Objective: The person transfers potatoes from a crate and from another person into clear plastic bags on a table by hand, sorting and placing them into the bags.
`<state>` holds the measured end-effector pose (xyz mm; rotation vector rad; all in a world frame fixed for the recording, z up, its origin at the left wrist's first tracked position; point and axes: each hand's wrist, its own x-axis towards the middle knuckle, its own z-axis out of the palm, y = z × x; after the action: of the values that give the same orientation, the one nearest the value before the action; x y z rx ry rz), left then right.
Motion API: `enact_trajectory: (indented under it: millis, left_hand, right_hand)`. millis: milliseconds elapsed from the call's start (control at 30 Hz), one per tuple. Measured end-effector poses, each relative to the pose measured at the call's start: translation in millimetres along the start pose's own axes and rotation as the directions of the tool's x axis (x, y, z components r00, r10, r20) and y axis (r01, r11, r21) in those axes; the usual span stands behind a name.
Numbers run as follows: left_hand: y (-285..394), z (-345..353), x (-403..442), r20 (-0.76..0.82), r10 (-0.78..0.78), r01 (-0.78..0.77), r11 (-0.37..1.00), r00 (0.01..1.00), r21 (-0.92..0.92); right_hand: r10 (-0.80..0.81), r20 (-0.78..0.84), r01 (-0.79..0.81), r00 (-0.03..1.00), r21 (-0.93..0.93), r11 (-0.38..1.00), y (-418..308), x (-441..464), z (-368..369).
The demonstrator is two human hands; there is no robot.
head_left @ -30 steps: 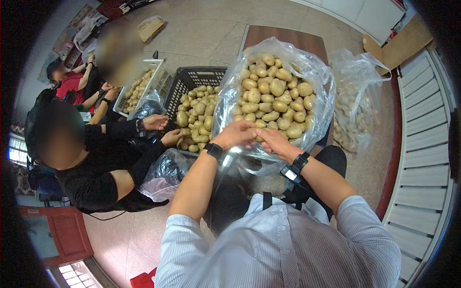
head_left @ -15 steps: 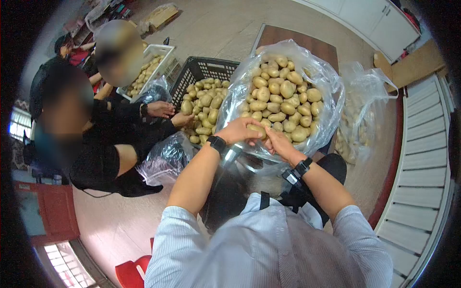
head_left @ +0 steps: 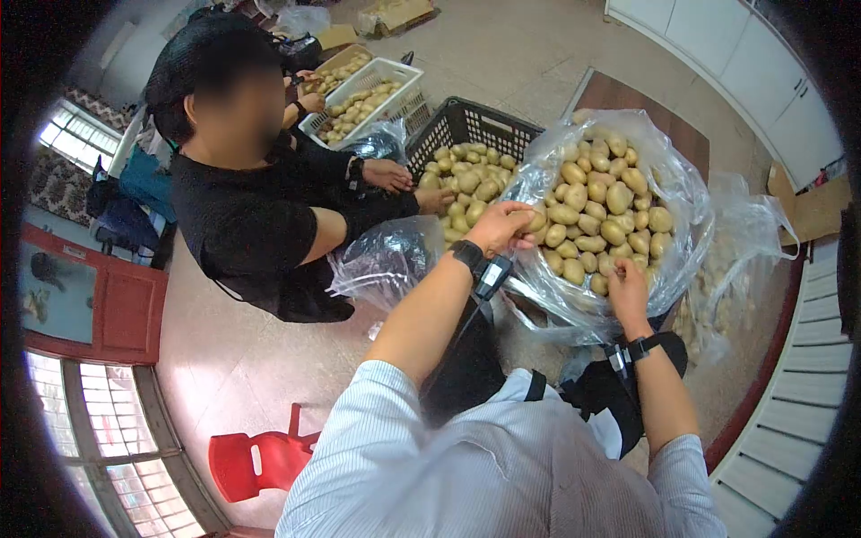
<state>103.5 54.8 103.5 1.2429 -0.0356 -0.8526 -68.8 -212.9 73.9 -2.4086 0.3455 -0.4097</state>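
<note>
A clear plastic bag (head_left: 686,215) lies open around a heap of potatoes (head_left: 614,199). At the heap's left edge my left hand (head_left: 504,228) is closed on a potato (head_left: 536,221), pinched between thumb and fingers. My right hand (head_left: 628,289) is at the near edge of the heap, its fingers bent together against a potato (head_left: 606,264); whether it grips that potato cannot be made out. To the left of the bag stands a black crate (head_left: 466,117) of potatoes.
A co-worker in black (head_left: 242,215) reaches into the black crate from the left. Beyond are a white crate (head_left: 408,79) with potatoes and another person's hands. A tied bag (head_left: 717,269) stands at right, a red chair (head_left: 260,462) at lower left.
My hands were together around a potato and are now apart, the left with a potato at the bag's left side, the right over the near potatoes. The view has swung left.
</note>
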Motion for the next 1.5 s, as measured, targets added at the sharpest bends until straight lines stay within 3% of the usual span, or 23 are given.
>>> enact_trajectory:
  millis: [67, 133, 200, 267, 333, 400, 467, 533, 567, 633, 700, 800, 867, 900, 933, 967, 1033, 1167, 1267, 1400, 1433, 1467, 1500]
  left_hand:
    - [-8.3, -17.2, 12.6, -0.019, 0.012, -0.015, 0.988, 1.0, -0.157]
    - [-9.7, -31.0, 14.7, -0.067, -0.001, -0.009, 0.989, 0.998, -0.149]
    - [-14.0, -44.1, 18.9, -0.201, 0.075, -0.11, 0.979, 0.977, -0.171]
    - [-13.3, -54.1, 17.3, -0.245, 0.039, -0.099, 0.966, 0.969, -0.237]
    - [-12.4, -60.8, 15.7, -0.379, 0.045, -0.148, 0.958, 0.924, -0.246]
    - [-10.5, -67.0, 14.2, -0.387, -0.006, -0.102, 0.961, 0.922, -0.257]
    - [-13.9, -72.8, 16.5, -0.448, 0.049, -0.185, 0.947, 0.893, -0.263]
    - [-18.3, -77.8, 20.1, -0.486, 0.068, -0.205, 0.95, 0.871, -0.235]
    - [-20.3, -82.1, 21.6, -0.498, 0.121, -0.173, 0.983, 0.859, -0.058]
    - [-23.2, -88.6, 24.1, -0.496, 0.176, -0.134, 0.984, 0.85, 0.118]
    - [-25.1, -93.7, 25.4, -0.478, 0.097, -0.211, 0.958, 0.873, -0.191]
    - [-23.7, -94.9, 24.8, -0.547, 0.035, -0.189, 0.955, 0.836, -0.227]
    - [-78.2, -164.0, 73.0, -0.505, 0.255, -0.189, 0.965, 0.825, 0.18]
    - [-55.1, -144.3, 49.3, -0.385, 0.406, -0.036, 0.726, 0.829, 0.687]
    - [-35.5, -124.1, 25.0, -0.257, 0.465, 0.121, 0.301, 0.847, 0.946]
    - [-26.9, -115.3, 16.8, -0.211, 0.465, 0.174, 0.12, 0.86, 0.977]
    - [-23.7, -110.1, 13.4, -0.208, 0.484, 0.202, 0.066, 0.85, 0.977]
    - [-48.9, -136.8, 28.4, -0.161, 0.685, 0.0, 0.229, 0.71, 0.973]
    - [-36.3, -124.8, 19.7, -0.149, 0.602, 0.207, -0.029, 0.784, 0.978]
    - [-22.7, -108.1, 13.6, -0.107, 0.536, 0.181, -0.089, 0.838, 0.979]
    - [-22.9, -101.6, 15.4, -0.106, 0.534, 0.18, -0.088, 0.839, 0.98]
    - [-24.1, -92.3, 18.9, -0.4, 0.425, -0.028, 0.712, 0.812, 0.702]
    - [-24.4, -83.7, 22.0, -0.503, 0.13, -0.213, 0.971, 0.854, -0.11]
  right_hand:
    - [-0.02, -0.059, 0.001, 0.998, -0.305, 0.952, -3.4, -7.0, -6.9]
    - [0.051, -0.046, -0.062, 0.998, -0.301, 0.952, -12.1, -11.9, -10.6]
    - [0.119, -0.034, -0.124, 0.992, -0.297, 0.947, -9.0, -14.0, -12.0]
    - [-0.004, -0.009, 0.002, 1.0, -0.302, 0.953, -0.3, -13.1, -10.0]
    - [0.06, 0.0, -0.057, 0.998, -0.301, 0.952, 1.5, -14.5, -7.1]
    - [0.122, 0.011, -0.113, 0.992, -0.301, 0.947, -0.9, -13.9, -6.5]
    - [0.045, 0.079, -0.012, 0.996, -0.369, 0.929, -2.2, -14.3, -7.1]
    - [0.021, 0.081, 0.013, 0.997, -0.391, 0.92, -2.0, -16.3, -5.5]
    - [-0.007, 0.084, 0.041, 0.996, -0.413, 0.91, -1.5, -16.7, -4.2]
    - [0.002, 0.106, 0.045, 0.994, -0.432, 0.901, 0.7, -16.3, -2.5]
    - [0.01, 0.131, 0.051, 0.991, -0.453, 0.89, 3.1, -16.3, -1.2]
    - [-0.025, 0.135, 0.089, 0.99, -0.492, 0.866, 4.7, -17.6, 0.0]
    - [0.039, 0.143, 0.037, 0.989, -0.499, 0.866, 1.0, -17.2, -0.2]
    - [0.034, 0.147, 0.044, 0.989, -0.497, 0.867, -0.3, -16.8, -1.0]
    - [0.075, 0.16, 0.012, 0.984, -0.48, 0.877, -2.7, -16.9, -2.2]
    - [0.114, 0.176, -0.02, 0.978, -0.462, 0.886, -4.7, -16.9, -2.5]
    - [0.081, 0.174, 0.003, 0.981, -0.435, 0.901, -4.4, -17.5, -2.3]
    - [0.091, 0.192, -0.007, 0.977, -0.396, 0.918, -22.6, -14.8, -11.9]
    - [0.065, 0.172, 0.0, 0.983, -0.351, 0.936, -25.3, -16.4, -11.4]
    - [0.123, 0.178, -0.086, 0.976, -0.202, 0.976, -23.0, -19.4, -6.2]
    - [0.1, 0.191, -0.071, 0.976, -0.157, 0.985, -22.0, -18.9, -3.4]
    - [0.078, 0.202, -0.056, 0.976, -0.111, 0.992, -20.4, -18.7, -1.7]
    - [0.08, 0.202, -0.058, 0.976, -0.112, 0.992, -18.6, -18.6, -1.0]
